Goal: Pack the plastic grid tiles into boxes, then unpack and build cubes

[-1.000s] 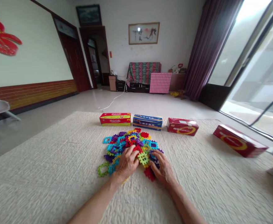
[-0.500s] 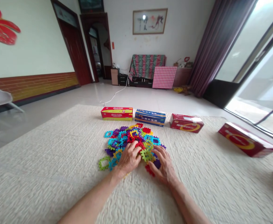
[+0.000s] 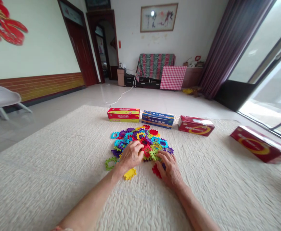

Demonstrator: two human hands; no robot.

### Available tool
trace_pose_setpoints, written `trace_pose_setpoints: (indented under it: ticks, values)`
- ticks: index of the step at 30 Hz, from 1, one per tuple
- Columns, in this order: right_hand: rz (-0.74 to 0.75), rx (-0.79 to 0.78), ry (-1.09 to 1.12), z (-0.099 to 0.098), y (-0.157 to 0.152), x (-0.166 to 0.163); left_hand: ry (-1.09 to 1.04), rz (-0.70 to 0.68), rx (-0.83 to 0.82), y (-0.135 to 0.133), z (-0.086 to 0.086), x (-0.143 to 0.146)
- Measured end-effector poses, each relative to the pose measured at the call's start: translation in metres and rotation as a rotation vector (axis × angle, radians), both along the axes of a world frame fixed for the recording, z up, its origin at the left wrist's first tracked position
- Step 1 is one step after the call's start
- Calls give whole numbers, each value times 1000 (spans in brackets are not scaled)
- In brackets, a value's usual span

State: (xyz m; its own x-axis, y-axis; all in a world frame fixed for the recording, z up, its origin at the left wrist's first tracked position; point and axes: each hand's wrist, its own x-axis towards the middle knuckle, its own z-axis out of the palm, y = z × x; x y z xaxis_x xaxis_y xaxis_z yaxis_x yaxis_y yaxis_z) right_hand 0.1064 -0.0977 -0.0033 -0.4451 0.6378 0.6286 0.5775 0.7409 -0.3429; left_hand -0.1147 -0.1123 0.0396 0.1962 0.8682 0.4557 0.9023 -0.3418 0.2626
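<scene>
A pile of colourful plastic interlocking tiles [image 3: 145, 149] with notched edges lies on the cream quilted cover. At its near left side, my left hand [image 3: 132, 155] has its fingers curled together over the tiles; whatever they pinch is hidden. My right hand [image 3: 170, 168] rests on the near right edge, palm down, thumb apart from the fingers. Its fingertips touch a lime-green tile [image 3: 153, 155], while a red tile [image 3: 156, 171] lies by the thumb and a purple one shows partly underneath. A yellow tile [image 3: 130, 174] lies just below my left hand, and a green frame-shaped tile [image 3: 111, 163] is to its left.
Behind the pile stand a red-and-yellow box [image 3: 123, 115], a blue box [image 3: 157, 119] and a dark red box [image 3: 195, 125] in a row. Another dark red box [image 3: 260, 144] sits farther right. The quilted cover [image 3: 58, 154] spreads around them, with a white chair [image 3: 4, 98] at far left.
My left hand has shifted slightly within the pile, and the yellow tile below it now shows fully. My right hand stays at the right edge. The whole view has shifted a little.
</scene>
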Motion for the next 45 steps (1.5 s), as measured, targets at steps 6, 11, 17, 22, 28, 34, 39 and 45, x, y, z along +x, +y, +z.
trace_pose_setpoints:
  ticks: [6,11,17,22,28,34,39,45]
  values:
    - [58,61,28,5,-3,2,135,207,-285,-6,21,-50]
    - [138,41,10,19,-31,-20,150,276,-266,-23,8,-60]
    - [115,-119,-47,19,-69,-84,14,328,-137,-34,-16,-51]
    - [-64,-133,-83,3,-76,-108,-170,338,-52,-37,-21,-45]
    - [7,-245,91,-1,-70,-98,-327,333,22,-39,-16,-38]
    - [-107,-402,356,-1,-57,-78,-548,279,-17,-38,-12,-7]
    - [-102,-454,415,3,-55,-52,-721,215,-102,-37,-16,22]
    - [-74,-666,626,9,-57,-33,-842,213,-165,-33,-19,45]
